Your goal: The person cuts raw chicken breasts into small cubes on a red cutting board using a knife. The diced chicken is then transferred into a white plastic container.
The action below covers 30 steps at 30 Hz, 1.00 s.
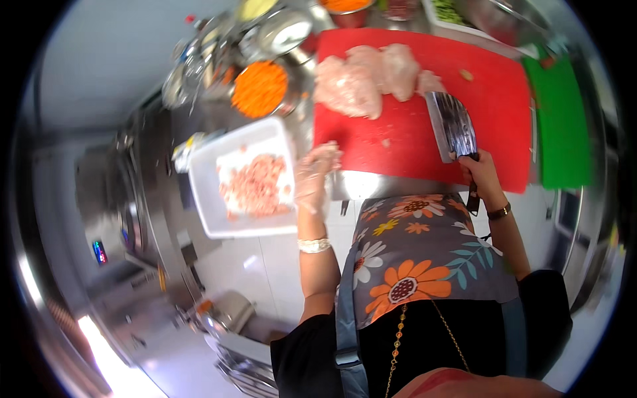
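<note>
My right hand grips the dark handle of a cleaver, whose broad blade lies over the right part of a red cutting board. The blade's tip is beside a small piece of raw meat. Large pieces of raw meat, seemingly chicken breast, rest along the board's far left. My left hand, in a clear plastic glove, is between the board's left edge and a white plastic tub. Its fingers are blurred and partly bent. Diced raw meat lies inside the tub.
A metal bowl of chopped orange vegetable, likely carrot, stands beyond the tub. Bowls and utensils crowd the back left. At the back right is a white container of chopped greens. A green cutting board lies to the right.
</note>
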Tool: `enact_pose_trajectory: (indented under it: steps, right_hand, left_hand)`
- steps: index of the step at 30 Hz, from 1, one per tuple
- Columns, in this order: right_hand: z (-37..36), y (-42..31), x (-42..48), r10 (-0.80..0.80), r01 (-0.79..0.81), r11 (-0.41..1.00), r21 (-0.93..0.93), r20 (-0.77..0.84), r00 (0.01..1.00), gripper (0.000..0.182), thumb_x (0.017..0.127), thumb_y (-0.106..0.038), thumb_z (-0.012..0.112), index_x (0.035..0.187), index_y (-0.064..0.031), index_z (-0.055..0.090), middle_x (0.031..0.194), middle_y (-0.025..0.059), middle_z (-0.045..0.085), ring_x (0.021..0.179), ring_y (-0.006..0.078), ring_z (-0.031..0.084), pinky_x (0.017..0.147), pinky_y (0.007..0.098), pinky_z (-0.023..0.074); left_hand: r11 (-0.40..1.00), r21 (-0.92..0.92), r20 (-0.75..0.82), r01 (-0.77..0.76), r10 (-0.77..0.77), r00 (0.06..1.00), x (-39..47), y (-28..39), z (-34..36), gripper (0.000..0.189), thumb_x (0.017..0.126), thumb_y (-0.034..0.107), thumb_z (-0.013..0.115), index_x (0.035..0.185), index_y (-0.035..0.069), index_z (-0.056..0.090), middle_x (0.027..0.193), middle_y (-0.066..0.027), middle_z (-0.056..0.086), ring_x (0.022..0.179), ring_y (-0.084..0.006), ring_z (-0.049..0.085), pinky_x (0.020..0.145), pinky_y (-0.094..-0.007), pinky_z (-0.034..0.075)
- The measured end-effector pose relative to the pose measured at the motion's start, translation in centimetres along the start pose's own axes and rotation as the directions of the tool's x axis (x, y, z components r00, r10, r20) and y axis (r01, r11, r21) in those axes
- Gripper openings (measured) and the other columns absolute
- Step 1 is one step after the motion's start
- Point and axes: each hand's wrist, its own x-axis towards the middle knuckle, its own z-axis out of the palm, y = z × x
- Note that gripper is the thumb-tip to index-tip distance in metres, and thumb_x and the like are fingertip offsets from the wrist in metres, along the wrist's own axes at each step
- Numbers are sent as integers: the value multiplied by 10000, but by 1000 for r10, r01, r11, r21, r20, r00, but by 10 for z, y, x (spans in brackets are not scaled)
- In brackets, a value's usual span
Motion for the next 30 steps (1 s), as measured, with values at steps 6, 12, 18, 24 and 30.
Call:
enact_pose_trajectory:
  steps: [6,12,18,24,30]
  right_hand:
    - [-70,61,-17,21,43,992,121,-484,875,140,808,-89,591,714,-41,498,537,-13,429,391,77,378,360,250,290]
    - [-111,74,-26,67,69,975,210,-579,812,105,820,-138,621,842,-36,624,531,-44,428,398,51,368,363,248,280]
    - [-121,59,-11,28,3,998,69,-442,896,173,812,-173,640,815,0,648,527,-28,451,435,65,410,406,270,312]
    - [-129,69,32,-225,92,873,-479,-228,947,244,796,-213,648,783,28,615,589,147,569,551,269,576,538,407,415]
    - [-109,80,40,-348,180,725,-665,-128,929,246,792,-192,630,919,19,627,764,180,660,735,338,655,644,389,503]
  left_hand:
    - [804,512,599,-304,-80,797,51,-50,216,409,874,246,625,1207,18,560,1179,-158,595,991,-238,610,875,-333,478]
    - [-132,774,612,-620,408,677,140,-103,263,496,759,334,686,1175,79,593,1226,-155,544,1119,-278,520,959,-432,410]
    - [-312,564,773,-765,-126,621,130,-73,251,331,794,372,631,891,61,688,1032,-102,634,1040,-268,553,894,-414,439]
    - [276,560,694,-781,360,624,90,-121,196,199,771,172,687,800,-18,637,896,-153,642,934,-338,584,813,-443,474]
    - [277,861,202,-427,584,786,123,-104,257,172,837,161,611,900,2,627,844,-173,633,784,-369,604,715,-433,496]
